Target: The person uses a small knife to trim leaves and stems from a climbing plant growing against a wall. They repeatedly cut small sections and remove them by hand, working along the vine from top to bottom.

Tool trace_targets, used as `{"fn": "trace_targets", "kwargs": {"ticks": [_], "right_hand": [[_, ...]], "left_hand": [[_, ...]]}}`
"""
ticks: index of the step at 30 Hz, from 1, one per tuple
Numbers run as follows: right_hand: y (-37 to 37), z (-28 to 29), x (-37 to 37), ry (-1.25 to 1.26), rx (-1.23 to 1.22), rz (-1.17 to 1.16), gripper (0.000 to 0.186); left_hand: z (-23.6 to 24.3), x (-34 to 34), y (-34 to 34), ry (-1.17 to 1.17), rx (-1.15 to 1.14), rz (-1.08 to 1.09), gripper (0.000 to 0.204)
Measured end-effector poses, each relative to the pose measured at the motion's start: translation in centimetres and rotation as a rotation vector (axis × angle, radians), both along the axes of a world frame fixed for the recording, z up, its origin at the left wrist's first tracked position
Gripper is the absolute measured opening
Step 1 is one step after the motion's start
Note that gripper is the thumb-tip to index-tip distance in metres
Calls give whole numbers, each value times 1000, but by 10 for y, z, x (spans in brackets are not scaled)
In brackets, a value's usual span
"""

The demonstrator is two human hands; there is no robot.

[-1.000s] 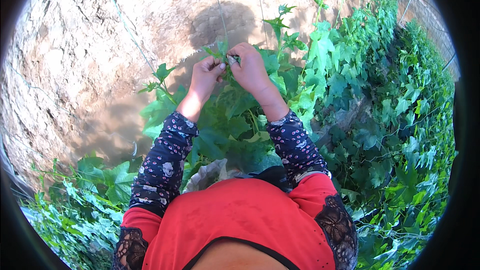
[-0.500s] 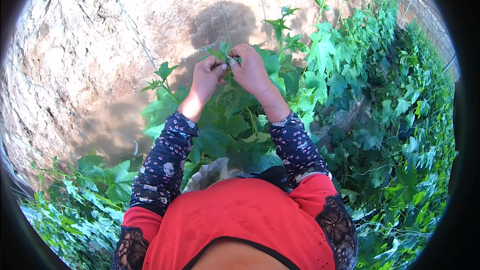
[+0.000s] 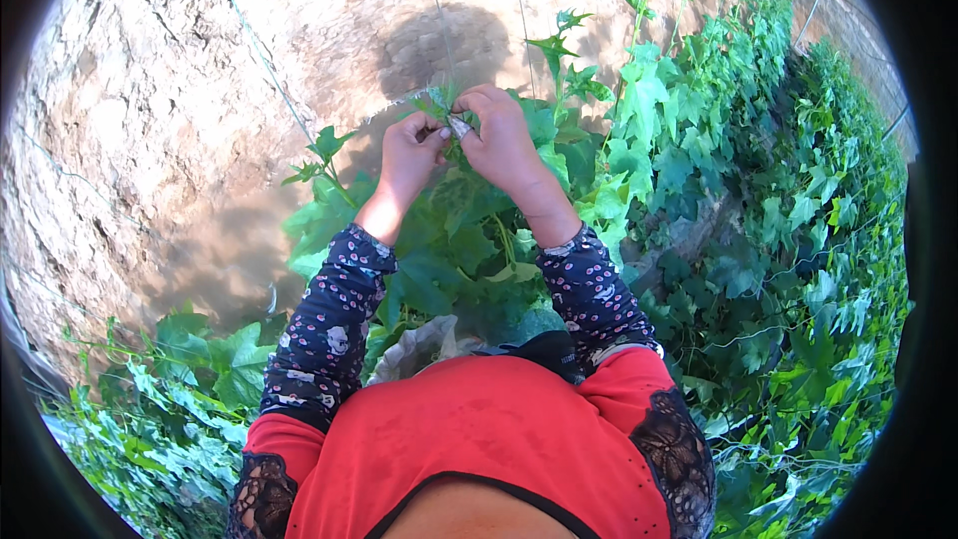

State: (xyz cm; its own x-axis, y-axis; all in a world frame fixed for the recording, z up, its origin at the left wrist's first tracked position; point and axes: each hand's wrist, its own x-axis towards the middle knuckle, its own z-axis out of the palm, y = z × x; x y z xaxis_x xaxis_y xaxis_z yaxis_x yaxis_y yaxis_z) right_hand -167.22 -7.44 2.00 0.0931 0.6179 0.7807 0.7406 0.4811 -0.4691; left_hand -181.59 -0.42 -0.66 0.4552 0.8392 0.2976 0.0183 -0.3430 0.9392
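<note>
Lots of bare dirt (image 3: pixel 180 180) lies up top & on the L side, w/ a thick leafy row (image 3: pixel 828 289) on the R. A big-leaf plant (image 3: pixel 454 230) is under the hands. The L hand (image 3: pixel 412 147) and R hand (image 3: pixel 496 140) are close together, both pinching the green shoot (image 3: pixel 436 97) betw. them. A thin string (image 3: pixel 436 2) comes down near it; can't tell if they're tied. The shoot is prob. v. light, soft & bendy, not v. slippery, but it could snap or squash if nipped hard. Best hold is prob. a gentle one, lower down on the firmer part, b/c the soft top may tear. A tiny pale bit (image 3: pixel 460 127) shows by the R thumb; can't tell what it is.
</note>
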Motion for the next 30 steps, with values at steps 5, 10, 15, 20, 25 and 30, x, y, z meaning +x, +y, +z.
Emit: {"fn": "trace_targets", "kwargs": {"ticks": [5, 10, 15, 20, 25, 30], "right_hand": [[-3, 1, -3, -322, 211, -247, 25], [-14, 15, 1, -182, 249, -368, 25], [-62, 12, -1, -50, -214, 220, 22], [-89, -23, 58, 331, -581, 500, 19], [-36, -62, 117, 1370, -482, 209, 29], [0, -71, 113, 1809, -363, 642, 32]], "left_hand": [[8, 3, -7, 96, 86, 16, 5], [10, 7, -3, 104, 133, 58, 6], [2, -2, 4, -60, -100, 87, 11], [38, -51, -14, 260, -212, -291, 28], [83, -37, -61, 1001, 152, -871, 60], [98, 38, -63, 729, -17, -736, 33]]}}
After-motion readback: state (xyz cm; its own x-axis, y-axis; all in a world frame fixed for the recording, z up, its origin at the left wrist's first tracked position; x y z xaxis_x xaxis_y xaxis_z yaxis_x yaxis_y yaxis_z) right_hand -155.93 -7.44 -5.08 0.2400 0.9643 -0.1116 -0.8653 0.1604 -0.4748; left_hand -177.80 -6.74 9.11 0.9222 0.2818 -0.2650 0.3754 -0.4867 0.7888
